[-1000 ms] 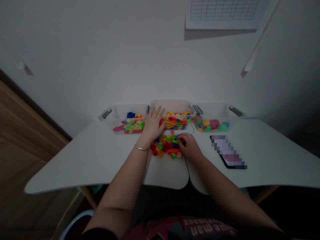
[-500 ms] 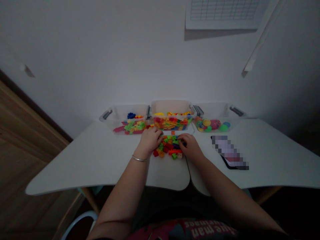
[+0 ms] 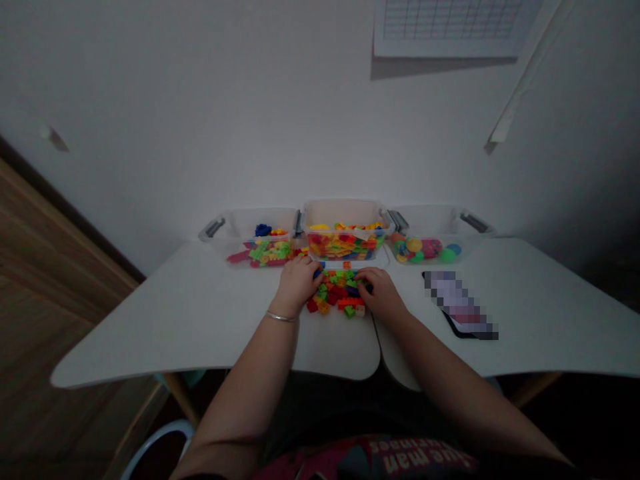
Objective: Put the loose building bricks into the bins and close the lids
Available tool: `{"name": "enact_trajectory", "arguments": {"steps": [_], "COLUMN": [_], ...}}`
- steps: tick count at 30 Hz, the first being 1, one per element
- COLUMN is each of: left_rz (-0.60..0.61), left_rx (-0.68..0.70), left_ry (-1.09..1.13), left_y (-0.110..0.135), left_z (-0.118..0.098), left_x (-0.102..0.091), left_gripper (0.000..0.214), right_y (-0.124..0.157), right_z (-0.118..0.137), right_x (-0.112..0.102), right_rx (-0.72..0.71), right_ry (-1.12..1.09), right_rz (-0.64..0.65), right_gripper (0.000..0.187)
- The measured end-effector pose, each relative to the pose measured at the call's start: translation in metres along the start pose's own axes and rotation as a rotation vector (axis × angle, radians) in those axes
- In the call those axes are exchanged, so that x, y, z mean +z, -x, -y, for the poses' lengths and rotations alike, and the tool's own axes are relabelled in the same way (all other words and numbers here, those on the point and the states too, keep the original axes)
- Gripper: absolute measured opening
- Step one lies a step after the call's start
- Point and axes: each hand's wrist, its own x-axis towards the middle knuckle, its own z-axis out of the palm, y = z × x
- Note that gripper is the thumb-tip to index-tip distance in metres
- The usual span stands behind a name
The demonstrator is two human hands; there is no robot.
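Observation:
A heap of small toy building blocks in red, green, orange and purple lies on the white table between my hands. At its left side, my left hand has its fingers closed on a blue building block. Curled at the heap's right edge is my right hand; its fingertips rest among the blocks, and what they grip is partly hidden. A single orange block sits on a white strip just behind the heap.
Along the wall stand three clear plastic bins: the left bin and middle bin with colourful pieces, the right bin with balls. A blurred-out phone lies on the right. A seam runs between the table panels.
My left hand has shifted slightly, and a blue block now shows at its fingertips. My right hand stays almost where it was.

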Motion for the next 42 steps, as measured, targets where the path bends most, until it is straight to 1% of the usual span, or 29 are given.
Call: {"name": "enact_trajectory", "arguments": {"steps": [3, 6, 11, 13, 15, 18, 21, 23, 26, 31, 35, 39, 42], "left_rz": [-0.08, -0.111, -0.216, -0.239, -0.242, -0.194, -0.098, -0.076, -0.079, -0.102, -0.106, -0.134, -0.163], "left_rx": [-0.052, -0.081, -0.112, -0.132, -0.111, 0.023, 0.173, 0.199, 0.177, 0.127, 0.146, 0.107, 0.052], "left_ry": [0.128, 0.264, 0.495, 0.566, 0.624, 0.694, 0.725, 0.73, 0.74, 0.756, 0.754, 0.729, 0.691], "left_y": [0.0, 0.0, -0.003, -0.005, -0.005, -0.004, -0.002, 0.0, 0.0, 0.0, 0.001, 0.002, 0.001], "left_z": [-0.002, -0.003, -0.002, -0.004, -0.007, -0.014, -0.021, -0.025, -0.028, -0.027, -0.025, -0.024, -0.022], "left_x": [0.0, 0.003, 0.006, 0.008, 0.01, 0.015, 0.02, 0.02, 0.02, 0.018, 0.016, 0.012, 0.009], "left_gripper": [0.018, 0.018, 0.011, 0.009, 0.008, 0.011, 0.012, 0.013, 0.013, 0.015, 0.015, 0.006, 0.011], "right_y": [0.0, 0.0, -0.002, -0.002, -0.002, -0.001, 0.0, 0.0, 0.001, 0.002, 0.0, -0.003, -0.008], "right_z": [0.001, 0.002, 0.006, 0.008, 0.011, 0.015, 0.019, 0.022, 0.023, 0.02, 0.018, 0.018, 0.015], "right_x": [0.0, -0.001, -0.005, -0.006, -0.006, -0.007, -0.008, -0.009, -0.01, -0.007, -0.005, -0.008, -0.014], "right_rx": [0.002, 0.004, 0.017, 0.008, -0.008, -0.023, -0.047, -0.056, -0.051, -0.047, -0.012, 0.041, 0.108], "right_ry": [-0.001, -0.008, -0.038, -0.06, -0.073, -0.051, -0.004, 0.01, 0.001, -0.056, -0.146, -0.289, -0.372], "right_rz": [-0.002, -0.007, -0.038, -0.045, -0.033, -0.005, 0.02, 0.041, 0.058, 0.05, 0.038, -0.028, -0.149], "right_gripper": [0.019, 0.019, 0.019, 0.019, 0.019, 0.02, 0.021, 0.021, 0.02, 0.021, 0.018, 0.014, 0.015]}}
